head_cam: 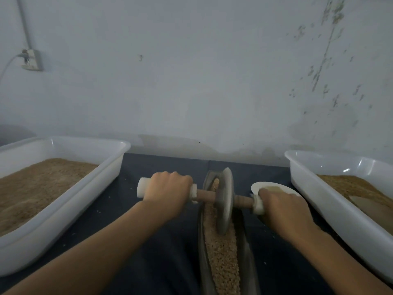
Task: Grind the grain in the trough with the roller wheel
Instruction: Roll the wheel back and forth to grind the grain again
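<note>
Both fists, left hand point(169, 189) and right hand point(282, 207), wrapped tight on the axle handles, roller wheel point(225, 201) standing in the grain point(223, 254) of the narrow trough point(246, 250) at lower centre: likely to tip sideways under uneven pressure, spilling grain onto the dark cloth point(161, 262).

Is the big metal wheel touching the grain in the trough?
Touching. In the head view the wheel stands in the trough, its bottom edge sunk into the grain.

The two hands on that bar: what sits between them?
In the head view, between the left hand and right hand the wooden axle carries the metal roller wheel, standing in the grain-filled trough.
</note>
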Demonstrator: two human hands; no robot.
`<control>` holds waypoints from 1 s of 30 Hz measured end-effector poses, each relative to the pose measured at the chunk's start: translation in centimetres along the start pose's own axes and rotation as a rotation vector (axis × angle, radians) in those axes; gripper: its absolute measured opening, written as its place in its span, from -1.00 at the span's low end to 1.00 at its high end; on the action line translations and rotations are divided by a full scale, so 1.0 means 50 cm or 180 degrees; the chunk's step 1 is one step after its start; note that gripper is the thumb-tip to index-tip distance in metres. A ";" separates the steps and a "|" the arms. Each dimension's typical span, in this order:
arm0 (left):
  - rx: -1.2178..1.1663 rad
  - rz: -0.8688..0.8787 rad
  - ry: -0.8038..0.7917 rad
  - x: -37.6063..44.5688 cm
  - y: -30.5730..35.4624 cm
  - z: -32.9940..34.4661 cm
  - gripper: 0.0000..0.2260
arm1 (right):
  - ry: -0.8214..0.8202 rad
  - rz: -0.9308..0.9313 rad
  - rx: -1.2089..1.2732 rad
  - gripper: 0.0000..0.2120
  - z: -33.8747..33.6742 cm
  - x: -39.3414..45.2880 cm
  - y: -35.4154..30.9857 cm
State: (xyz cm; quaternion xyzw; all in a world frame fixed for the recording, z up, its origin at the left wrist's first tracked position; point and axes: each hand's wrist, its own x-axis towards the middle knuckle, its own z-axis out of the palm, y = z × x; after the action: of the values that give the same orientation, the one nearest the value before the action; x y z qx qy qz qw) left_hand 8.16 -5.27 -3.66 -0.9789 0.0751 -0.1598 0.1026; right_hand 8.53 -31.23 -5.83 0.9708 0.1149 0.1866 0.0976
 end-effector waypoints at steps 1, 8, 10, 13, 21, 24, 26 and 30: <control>0.0007 0.0068 -0.0065 -0.024 0.002 -0.010 -0.84 | -0.0157 -0.0008 0.0064 -0.81 -0.009 -0.027 0.002; -0.0187 0.0340 -0.0516 -0.185 -0.002 -0.069 -0.77 | -0.1817 -0.0107 0.0479 -0.75 -0.076 -0.136 0.010; -0.0159 0.0305 -0.0611 -0.170 0.003 -0.069 -0.76 | -0.1892 -0.0143 0.0471 -0.82 -0.090 -0.127 0.004; -0.0195 0.0140 -0.0391 -0.115 0.003 -0.028 -0.79 | -0.0574 -0.0132 0.0027 -0.76 -0.061 -0.115 -0.004; -0.0121 -0.0100 0.0021 -0.003 -0.008 0.017 -0.79 | 0.0248 -0.0063 -0.0126 -0.72 -0.008 0.019 -0.005; -0.0122 0.0046 -0.0188 -0.066 -0.002 -0.003 -0.82 | -0.0025 -0.0073 -0.0201 -0.74 -0.023 -0.056 0.001; -0.0196 0.0167 -0.0413 -0.124 -0.002 -0.029 -0.78 | -0.0487 -0.0098 -0.0026 -0.76 -0.051 -0.102 -0.008; -0.0149 0.0409 -0.0714 -0.198 -0.006 -0.078 -0.73 | -0.2229 0.0056 0.0343 -0.71 -0.098 -0.118 -0.007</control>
State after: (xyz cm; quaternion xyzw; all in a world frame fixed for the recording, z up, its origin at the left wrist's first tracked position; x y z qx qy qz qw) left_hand -2.36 -3.90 -2.91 -0.9859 0.1295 -0.0406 0.0975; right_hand 1.22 -31.71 -3.43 0.9806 0.0759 -0.1630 0.0782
